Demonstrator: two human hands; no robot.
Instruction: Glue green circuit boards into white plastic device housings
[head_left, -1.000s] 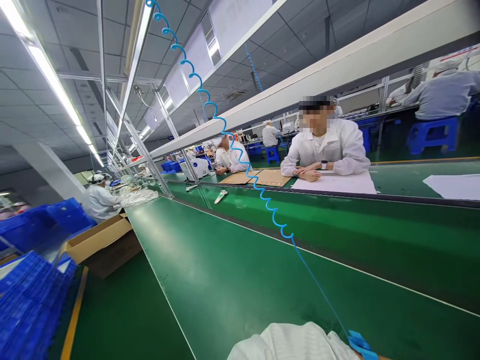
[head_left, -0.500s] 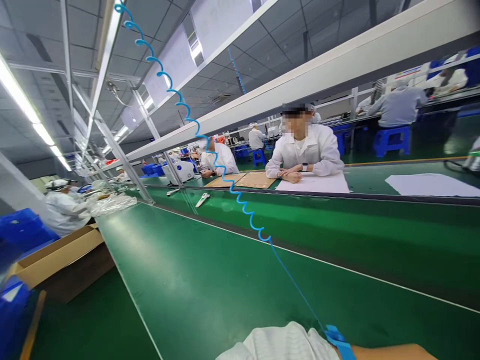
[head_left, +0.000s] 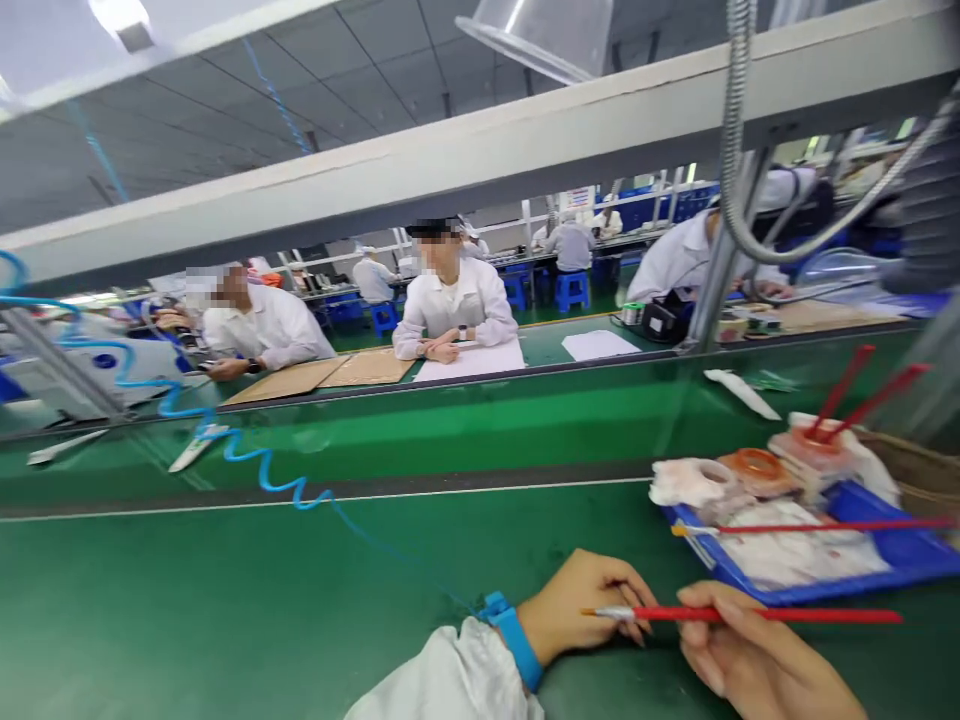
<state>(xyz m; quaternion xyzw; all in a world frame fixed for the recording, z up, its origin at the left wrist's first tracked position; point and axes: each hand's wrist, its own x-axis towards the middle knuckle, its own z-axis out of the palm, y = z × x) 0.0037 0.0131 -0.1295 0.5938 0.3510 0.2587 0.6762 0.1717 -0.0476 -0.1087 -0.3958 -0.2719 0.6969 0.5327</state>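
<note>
My right hand [head_left: 750,635] is closed around a thin paintbrush [head_left: 832,615] with a red handle. The brush lies nearly level, its tan bristles pointing left in front of my left hand [head_left: 585,605]. That hand rests low over the green bench, fingers loosely bent and a little apart, with nothing visible in them. A blue wrist strap [head_left: 514,640] with a coiled blue cord [head_left: 262,470] circles my left wrist. Just beyond my right hand, a blue tray [head_left: 795,595] holds stained white cloth [head_left: 802,550]. A second red brush [head_left: 840,526] lies across it.
Behind the tray's cloth stand an orange-rimmed jar [head_left: 757,465] and a container [head_left: 817,455] with two red sticks upright. A metal post [head_left: 724,280] and flexible hose [head_left: 739,120] rise at right. Across the divider, people in white coats sit at a bench.
My view has swung to the right and down. Both hands, the paintbrush and the blue tray now show; earlier only my left sleeve, strap and forearm were visible at the bottom.
</note>
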